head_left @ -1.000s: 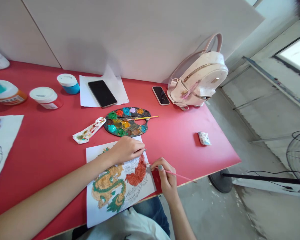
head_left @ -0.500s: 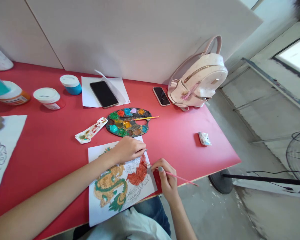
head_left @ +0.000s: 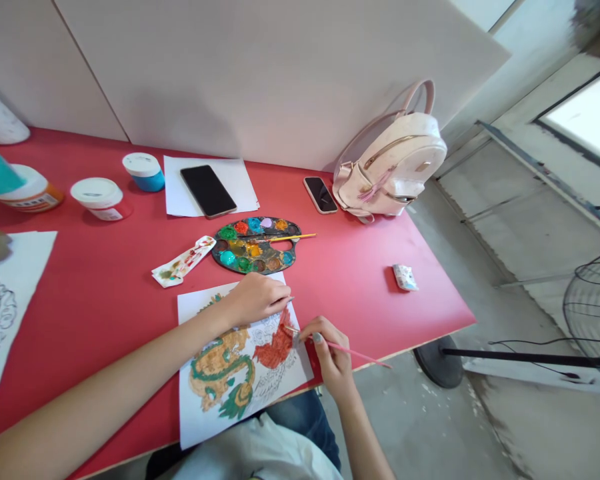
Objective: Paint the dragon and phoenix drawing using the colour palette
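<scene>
My right hand [head_left: 333, 353] pinches a thin pink paintbrush [head_left: 363, 355], its tip on the red-painted part of a drawing. That drawing is on a white sheet of paper [head_left: 195, 407], with orange-tan and green areas painted on the left and bare line work around the red. My left hand [head_left: 263, 300] lies across the sheet's upper part, fingers curled together and holding it against the table near the right edge. Just beyond it sits a paint palette [head_left: 280, 248] with several coloured wells; a yellow-handled brush [head_left: 300, 236] rests across it. A paint-stained white tissue [head_left: 184, 261] touches the palette's left side.
Paint jars [head_left: 100, 193] stand at the left of the red table [head_left: 105, 287]. A black phone [head_left: 207, 190] lies on white paper; a second phone [head_left: 321, 195] is beside a pink backpack [head_left: 395, 163]. A small packet [head_left: 405, 277] lies rightward. A fan [head_left: 593, 300] stands off the table.
The raised flap of paper beside the black phone now lies flat. The brush tip has shifted slightly on the red area. My left hand stays in place; the view has moved a little.
</scene>
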Tool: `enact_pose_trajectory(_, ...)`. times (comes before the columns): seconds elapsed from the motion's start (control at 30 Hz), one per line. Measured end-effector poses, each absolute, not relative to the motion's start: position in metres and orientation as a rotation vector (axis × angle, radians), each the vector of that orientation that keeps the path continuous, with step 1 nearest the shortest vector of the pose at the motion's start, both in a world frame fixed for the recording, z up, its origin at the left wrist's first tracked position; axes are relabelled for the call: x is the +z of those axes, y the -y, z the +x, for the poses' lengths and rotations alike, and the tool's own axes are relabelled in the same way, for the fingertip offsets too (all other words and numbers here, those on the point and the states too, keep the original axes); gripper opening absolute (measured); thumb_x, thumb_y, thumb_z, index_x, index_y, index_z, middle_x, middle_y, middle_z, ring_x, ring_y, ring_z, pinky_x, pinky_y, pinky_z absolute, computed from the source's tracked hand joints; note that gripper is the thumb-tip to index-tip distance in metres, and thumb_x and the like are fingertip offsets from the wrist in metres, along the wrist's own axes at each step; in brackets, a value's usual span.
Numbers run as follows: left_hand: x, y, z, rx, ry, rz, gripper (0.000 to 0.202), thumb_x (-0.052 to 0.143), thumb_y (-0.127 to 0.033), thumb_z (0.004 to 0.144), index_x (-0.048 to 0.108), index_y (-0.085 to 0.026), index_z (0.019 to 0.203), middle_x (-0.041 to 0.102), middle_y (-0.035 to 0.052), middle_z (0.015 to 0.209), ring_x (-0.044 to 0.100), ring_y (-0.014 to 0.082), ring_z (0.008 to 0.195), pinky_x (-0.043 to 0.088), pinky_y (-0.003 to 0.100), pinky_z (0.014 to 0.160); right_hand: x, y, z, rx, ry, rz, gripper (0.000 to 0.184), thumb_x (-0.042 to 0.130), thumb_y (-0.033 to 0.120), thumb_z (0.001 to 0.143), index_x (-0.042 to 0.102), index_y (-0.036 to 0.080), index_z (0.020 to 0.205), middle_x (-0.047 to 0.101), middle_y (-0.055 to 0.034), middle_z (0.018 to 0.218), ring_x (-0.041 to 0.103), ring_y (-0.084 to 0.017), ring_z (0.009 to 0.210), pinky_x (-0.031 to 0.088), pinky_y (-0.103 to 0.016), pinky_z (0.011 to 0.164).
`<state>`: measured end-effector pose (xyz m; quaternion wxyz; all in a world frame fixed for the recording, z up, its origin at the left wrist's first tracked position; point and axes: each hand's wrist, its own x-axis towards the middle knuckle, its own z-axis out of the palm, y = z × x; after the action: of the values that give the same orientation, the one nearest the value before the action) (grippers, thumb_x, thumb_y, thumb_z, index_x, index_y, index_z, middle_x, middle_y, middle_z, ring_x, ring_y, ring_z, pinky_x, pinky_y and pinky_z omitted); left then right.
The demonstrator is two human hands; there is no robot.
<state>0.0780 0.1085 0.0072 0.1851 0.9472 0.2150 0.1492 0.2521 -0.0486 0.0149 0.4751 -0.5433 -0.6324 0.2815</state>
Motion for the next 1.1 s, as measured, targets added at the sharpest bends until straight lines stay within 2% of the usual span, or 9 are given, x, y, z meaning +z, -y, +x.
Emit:
enact_pose_trajectory(0.13,0.008,-0.107,0.079,0.443,-0.596,2.703,0.029,0.049,-0.025,0.098,0.053,-0.02,0.07,0.065,-0.002,0.066,0.055,0.0117,0.061,0.02,0.029,0.056,0.015,0.049,0.251,0.686,1.617,-1.312,0.039,0.04,0.034,0.11,0.073,0.022,0.094,0.072,-0.0062,0.082,0.066,-0.02,0.076,0.049,-0.031,0.07)
enact_pose_trajectory(0.4,0.015,-0.105,0.076,0.382,-0.64,2.83,0.026,0.051,-0.027,0.1,0.06,-0.02,0.077,0.068,0.0001,0.073,0.059,0.0141,0.065,0.024,0.031,0.057,0.014,0.049,0.25,0.641,1.564,-1.362,0.04,0.04,0.033,0.109,0.071,0.022,0.087,0.07,-0.0048,0.077,0.065,-0.019,0.072,0.048,-0.03,0.067)
enact_pose_trajectory(0.6,0.035,-0.097,0.056,0.403,-0.669,2.932,0.019,0.052,-0.022,0.099,0.06,-0.02,0.082,0.066,0.0017,0.079,0.06,0.0177,0.075,0.039,0.033,0.069,0.015,0.049,0.25,0.607,1.551,-1.349,0.04,0.04,0.032,0.109,0.068,0.021,0.084,0.069,-0.0044,0.075,0.065,-0.018,0.07,0.048,-0.029,0.066)
enact_pose_trajectory(0.7,0.034,-0.083,0.036,0.478,-0.742,2.931,0.014,0.05,-0.018,0.098,0.064,-0.019,0.096,0.07,0.0054,0.098,0.063,0.0205,0.091,0.047,0.035,0.083,0.014,0.049,0.251,0.584,1.552,-1.342,0.041,0.039,0.033,0.11,0.069,0.021,0.084,0.069,-0.0046,0.075,0.065,-0.018,0.069,0.049,-0.029,0.065)
enact_pose_trajectory(0.8,0.025,-0.069,0.012,0.583,-0.869,2.937,0.025,0.05,-0.022,0.099,0.067,-0.02,0.116,0.07,0.0101,0.125,0.062,0.0258,0.116,0.049,0.041,0.1,0.012,0.048,0.253,0.591,1.532,-1.376,0.04,0.039,0.035,0.11,0.071,0.021,0.089,0.073,-0.0057,0.078,0.069,-0.019,0.072,0.052,-0.03,0.067)
enact_pose_trajectory(0.93,0.01,-0.06,-0.016,0.587,-0.972,2.932,0.037,0.046,-0.035,0.102,0.065,-0.025,0.132,0.064,0.0106,0.143,0.057,0.0281,0.13,0.048,0.047,0.111,0.013,0.044,0.262,0.666,1.568,-1.431,0.034,0.04,0.034,0.109,0.073,0.024,0.111,0.081,-0.0078,0.102,0.077,-0.022,0.097,0.059,-0.033,0.087)
enact_pose_trajectory(1.1,-0.006,-0.064,-0.03,0.579,-1.014,2.89,0.045,0.048,-0.043,0.101,0.059,-0.033,0.144,0.054,0.0103,0.156,0.052,0.0306,0.139,0.046,0.053,0.117,0.016,0.025,0.278,0.649,1.734,-1.461,0.032,0.043,0.019,0.105,0.07,0.027,0.121,0.076,-0.0079,0.125,0.072,-0.023,0.118,0.057,-0.037,0.102)
